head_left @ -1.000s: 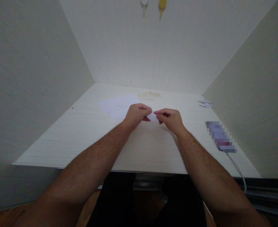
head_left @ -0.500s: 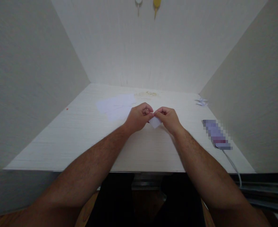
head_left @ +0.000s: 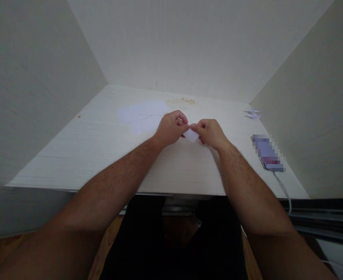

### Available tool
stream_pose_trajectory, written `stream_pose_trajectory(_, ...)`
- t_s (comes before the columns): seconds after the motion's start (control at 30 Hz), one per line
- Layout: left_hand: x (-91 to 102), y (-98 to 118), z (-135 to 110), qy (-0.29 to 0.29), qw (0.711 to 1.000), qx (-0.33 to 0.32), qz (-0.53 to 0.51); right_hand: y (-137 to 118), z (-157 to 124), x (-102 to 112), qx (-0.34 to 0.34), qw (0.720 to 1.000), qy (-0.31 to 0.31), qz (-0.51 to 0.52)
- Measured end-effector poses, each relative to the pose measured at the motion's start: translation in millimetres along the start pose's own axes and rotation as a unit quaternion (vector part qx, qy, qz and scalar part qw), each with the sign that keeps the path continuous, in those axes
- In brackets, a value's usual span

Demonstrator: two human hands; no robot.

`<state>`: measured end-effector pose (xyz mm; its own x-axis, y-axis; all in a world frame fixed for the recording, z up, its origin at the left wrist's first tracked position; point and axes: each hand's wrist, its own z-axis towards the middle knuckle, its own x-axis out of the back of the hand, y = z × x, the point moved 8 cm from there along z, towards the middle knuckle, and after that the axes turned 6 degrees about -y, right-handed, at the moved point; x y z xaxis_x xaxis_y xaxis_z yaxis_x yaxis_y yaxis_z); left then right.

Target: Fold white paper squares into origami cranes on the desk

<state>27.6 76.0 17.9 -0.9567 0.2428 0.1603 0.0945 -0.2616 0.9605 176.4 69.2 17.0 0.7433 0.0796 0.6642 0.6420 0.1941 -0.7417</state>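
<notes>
A small folded piece of white paper is held up between both hands, over the middle of the white table. My left hand pinches its left upper edge with thumb and forefinger. On the other side, my right hand grips the paper between thumb and curled fingers. The two thumbs almost meet at its top. Fingers hide part of the paper, so its exact folds cannot be made out.
White paper sheets lie behind my left hand. A folded paper figure sits by the right wall. Nearer stands a blurred-out phone with a white cable running over the table's front edge. Walls enclose three sides. A small red speck lies left.
The camera has tilted down, so the whole scene sits higher and the wall hooks are out of view. My right fingers have shifted slightly around the paper; both hands still hold it.
</notes>
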Motion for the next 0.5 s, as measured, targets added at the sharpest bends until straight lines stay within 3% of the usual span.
stream_pose_trajectory(0.17, 0.9, -5, 0, 0.011, 1.0, 0.023, 0.003, -3, 2, -2, 0.033, 0.995, -0.019, -0.096)
stream_pose_trajectory(0.33, 10.8, -14, 0, 0.045, 0.997, 0.057, 0.016, -12, -6, 10, 0.074, 0.988, 0.105, -0.086)
stream_pose_trajectory(0.43, 14.4, -19, 1, 0.051, 0.996, 0.079, 0.002, -20, -7, -1, 0.129, 0.987, 0.067, -0.068)
stream_pose_trajectory(0.5, 13.1, -22, 2, 0.045, 0.994, 0.097, -0.017, -19, -6, -7, 0.125, 0.989, 0.044, -0.062)
